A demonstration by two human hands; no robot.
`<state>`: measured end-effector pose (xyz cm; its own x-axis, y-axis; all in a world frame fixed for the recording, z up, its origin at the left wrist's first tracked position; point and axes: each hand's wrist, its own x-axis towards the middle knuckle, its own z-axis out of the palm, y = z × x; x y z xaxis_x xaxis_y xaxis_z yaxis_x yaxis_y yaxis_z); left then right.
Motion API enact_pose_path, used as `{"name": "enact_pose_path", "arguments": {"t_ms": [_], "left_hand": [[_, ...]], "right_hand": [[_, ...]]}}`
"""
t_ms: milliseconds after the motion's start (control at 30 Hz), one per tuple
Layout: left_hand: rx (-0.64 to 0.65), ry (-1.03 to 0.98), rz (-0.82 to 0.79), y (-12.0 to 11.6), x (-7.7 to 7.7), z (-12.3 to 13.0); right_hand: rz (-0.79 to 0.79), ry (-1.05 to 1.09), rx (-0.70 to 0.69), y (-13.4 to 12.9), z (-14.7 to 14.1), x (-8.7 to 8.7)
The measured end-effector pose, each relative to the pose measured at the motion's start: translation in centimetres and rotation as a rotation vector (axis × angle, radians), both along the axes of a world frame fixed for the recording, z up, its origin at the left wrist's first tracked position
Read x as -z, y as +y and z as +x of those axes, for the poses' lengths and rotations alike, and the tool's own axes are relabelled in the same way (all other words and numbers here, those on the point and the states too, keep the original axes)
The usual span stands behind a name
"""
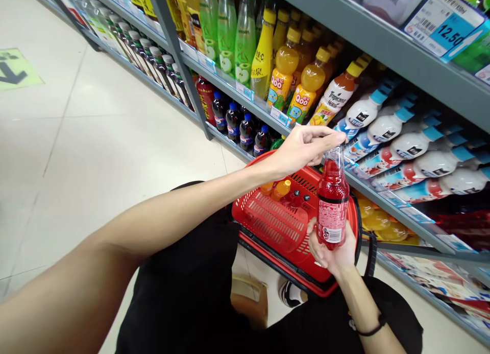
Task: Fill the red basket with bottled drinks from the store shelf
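Note:
A clear bottle of red drink [332, 206] stands upright, slightly tilted, above a red shopping basket [264, 211]. My right hand [337, 252] holds it from below, palm and fingers around its base, with the barcode label facing me. At the top, my left hand [310, 144] has its fingers closed over the bottle's mouth; the cap is hidden under them. Inside the basket lie small bottles, among them an orange juice bottle [281, 189] and some with dark caps.
Close ahead, a grey shelf [237, 96] bears rows of bottles, including Qoo juice [281, 78], a Tropicana bottle [335, 96] and white blue-capped bottles [386, 126]. The basket's black handle [371, 257] hangs at its right. Pale floor tiles [95, 155] spread to the left.

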<state>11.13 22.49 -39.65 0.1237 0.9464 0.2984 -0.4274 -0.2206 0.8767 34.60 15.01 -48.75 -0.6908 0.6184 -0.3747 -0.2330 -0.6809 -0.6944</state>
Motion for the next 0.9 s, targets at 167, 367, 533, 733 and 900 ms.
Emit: {"name": "enact_pose_path", "arguments": {"t_ms": [167, 367, 533, 733, 900], "left_hand": [[0.001, 0.015, 0.002, 0.05, 0.00, -0.01], [-0.002, 0.034, -0.002, -0.15, -0.22, -0.09], [-0.030, 0.039, -0.045, -0.14, -0.38, 0.10], [-0.028, 0.042, -0.044, -0.22, -0.41, 0.14], [-0.023, 0.056, -0.030, -0.33, -0.31, -0.03]], "right_hand": [[0.002, -0.008, 0.008, 0.07, 0.01, 0.12], [0.006, -0.014, 0.026, 0.01, -0.11, -0.16], [0.016, -0.020, 0.038, -0.04, -0.33, -0.49], [0.016, -0.026, 0.039, 0.05, -0.40, -0.37], [0.026, -0.029, 0.048, 0.06, -0.35, -0.41]]}}
